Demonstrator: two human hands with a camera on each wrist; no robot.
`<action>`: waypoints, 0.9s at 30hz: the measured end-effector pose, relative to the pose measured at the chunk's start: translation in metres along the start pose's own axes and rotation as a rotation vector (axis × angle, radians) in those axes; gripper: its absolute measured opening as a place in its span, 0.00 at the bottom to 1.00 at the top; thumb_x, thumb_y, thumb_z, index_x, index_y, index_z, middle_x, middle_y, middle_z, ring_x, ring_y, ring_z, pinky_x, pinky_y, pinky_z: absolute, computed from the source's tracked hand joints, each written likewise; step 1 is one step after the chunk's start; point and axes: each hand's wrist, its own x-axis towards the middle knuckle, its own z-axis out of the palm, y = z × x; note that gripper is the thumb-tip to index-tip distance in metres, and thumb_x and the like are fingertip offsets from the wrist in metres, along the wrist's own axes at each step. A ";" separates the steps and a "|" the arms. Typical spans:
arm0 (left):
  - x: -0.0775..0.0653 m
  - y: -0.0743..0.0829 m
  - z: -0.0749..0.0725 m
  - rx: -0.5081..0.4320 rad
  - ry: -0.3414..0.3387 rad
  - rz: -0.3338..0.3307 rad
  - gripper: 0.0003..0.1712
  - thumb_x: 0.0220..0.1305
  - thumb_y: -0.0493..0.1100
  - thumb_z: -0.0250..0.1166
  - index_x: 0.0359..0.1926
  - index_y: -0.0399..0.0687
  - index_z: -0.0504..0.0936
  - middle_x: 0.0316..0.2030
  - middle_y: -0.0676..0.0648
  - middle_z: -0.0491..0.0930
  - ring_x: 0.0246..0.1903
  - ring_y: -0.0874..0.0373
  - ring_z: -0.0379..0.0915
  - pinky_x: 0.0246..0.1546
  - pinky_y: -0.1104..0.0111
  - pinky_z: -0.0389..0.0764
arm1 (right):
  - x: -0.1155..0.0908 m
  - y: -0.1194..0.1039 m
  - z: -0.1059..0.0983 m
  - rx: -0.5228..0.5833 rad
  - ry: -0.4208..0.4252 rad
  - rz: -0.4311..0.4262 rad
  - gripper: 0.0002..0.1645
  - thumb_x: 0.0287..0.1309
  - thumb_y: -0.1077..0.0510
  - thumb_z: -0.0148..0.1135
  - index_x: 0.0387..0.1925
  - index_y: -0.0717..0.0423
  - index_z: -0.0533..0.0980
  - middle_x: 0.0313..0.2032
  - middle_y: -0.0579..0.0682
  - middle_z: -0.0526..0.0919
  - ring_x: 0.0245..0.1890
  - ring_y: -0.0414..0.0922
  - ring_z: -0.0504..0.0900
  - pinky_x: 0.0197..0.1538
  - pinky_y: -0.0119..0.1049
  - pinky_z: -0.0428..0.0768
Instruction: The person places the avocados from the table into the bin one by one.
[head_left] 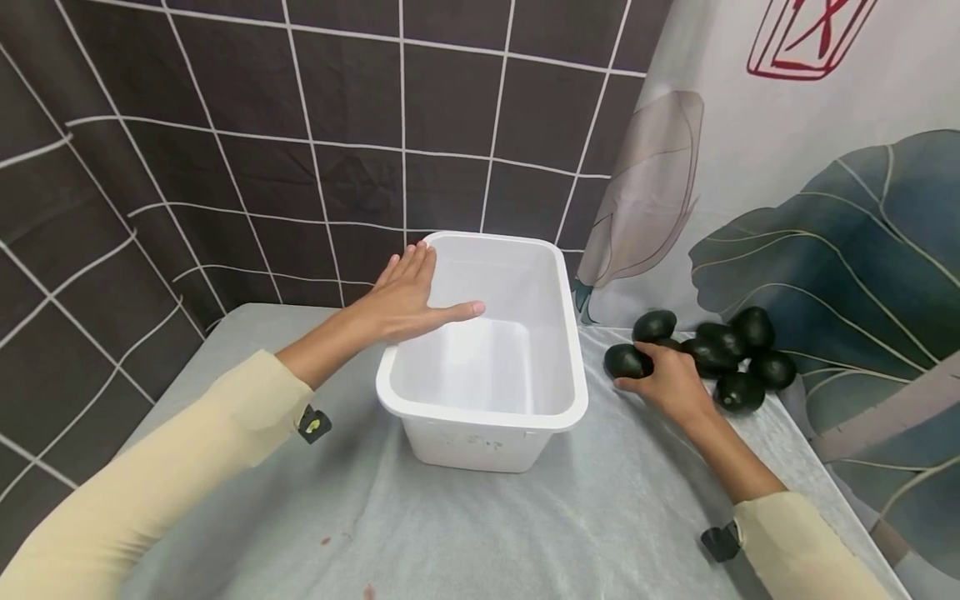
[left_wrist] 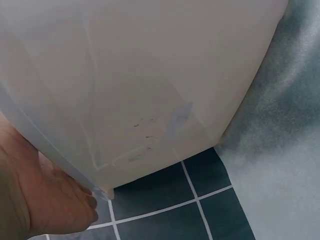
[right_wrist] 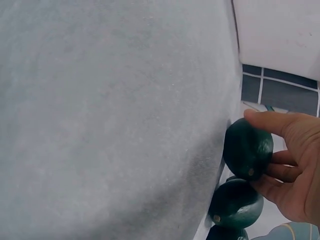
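A white plastic tub (head_left: 482, 418) stands upright on the cloth-covered table, its inside bare. My left hand (head_left: 405, 302) lies over the tub's left rim, fingers straight and thumb stretched out above the inside. In the left wrist view, that hand (left_wrist: 57, 197) is beside the tub's outer wall (left_wrist: 150, 65). To the right of the tub, my right hand (head_left: 670, 383) holds a dark green avocado (head_left: 626, 362) between thumb and fingers. The right wrist view shows this avocado (right_wrist: 246, 152) low at the table surface, with another avocado (right_wrist: 237, 204) right beside it.
Several more avocados (head_left: 740, 392) lie clustered near the table's right edge, around and behind my right hand. A dark curtain with white grid lines (head_left: 352, 100) hangs behind the table. A leaf-patterned curtain (head_left: 847, 225) hangs at the right.
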 end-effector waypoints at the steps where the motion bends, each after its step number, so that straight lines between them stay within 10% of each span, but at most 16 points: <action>1: 0.000 -0.001 0.000 -0.006 -0.005 -0.001 0.78 0.69 0.89 0.52 0.92 0.37 0.33 0.93 0.39 0.27 0.94 0.44 0.21 0.94 0.50 0.26 | 0.000 0.000 0.000 -0.001 0.002 -0.003 0.51 0.61 0.49 0.86 0.75 0.74 0.75 0.70 0.79 0.79 0.71 0.80 0.76 0.72 0.75 0.76; 27: 0.000 -0.002 0.006 -0.017 -0.023 0.005 0.56 0.89 0.69 0.39 0.90 0.31 0.32 0.92 0.33 0.26 0.93 0.39 0.18 0.93 0.48 0.25 | 0.002 -0.004 0.008 -0.014 0.023 -0.004 0.45 0.66 0.53 0.80 0.73 0.76 0.75 0.68 0.80 0.81 0.69 0.80 0.78 0.72 0.74 0.77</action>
